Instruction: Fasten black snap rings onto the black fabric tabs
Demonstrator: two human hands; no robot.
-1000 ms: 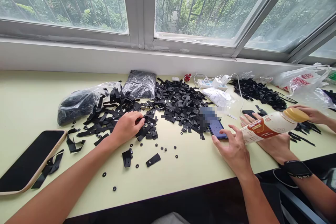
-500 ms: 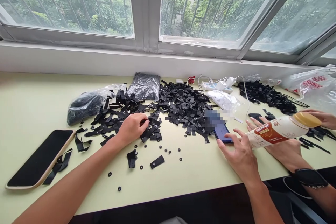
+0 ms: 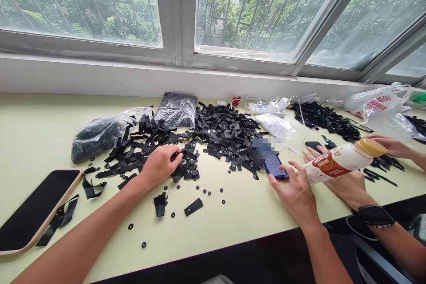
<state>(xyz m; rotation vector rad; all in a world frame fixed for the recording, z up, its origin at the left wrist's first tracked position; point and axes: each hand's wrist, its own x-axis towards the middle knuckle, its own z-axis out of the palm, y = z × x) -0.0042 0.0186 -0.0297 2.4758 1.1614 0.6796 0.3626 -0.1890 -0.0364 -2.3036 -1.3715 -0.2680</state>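
Observation:
My left hand rests at the front of a heap of black fabric strips, its fingers curled; what they hold, if anything, is hidden. My right hand is over the table with fingers spread, thumb and fingertips at the lower edge of a dark phone with a lit, partly blurred screen. A white bottle with a yellow cap lies tilted just behind my right hand, above another person's arm. Small black discs and a strip marked M lie between my hands.
A large phone lies at the left. Bags of black pieces stand behind the heap. A power strip with white cables is at the back. At the right are another person's hands, a watch, more black strips and a plastic bag.
The view has shifted slightly to the right, so things on the table appear further left. Both of my hands keep nearly the same poses.

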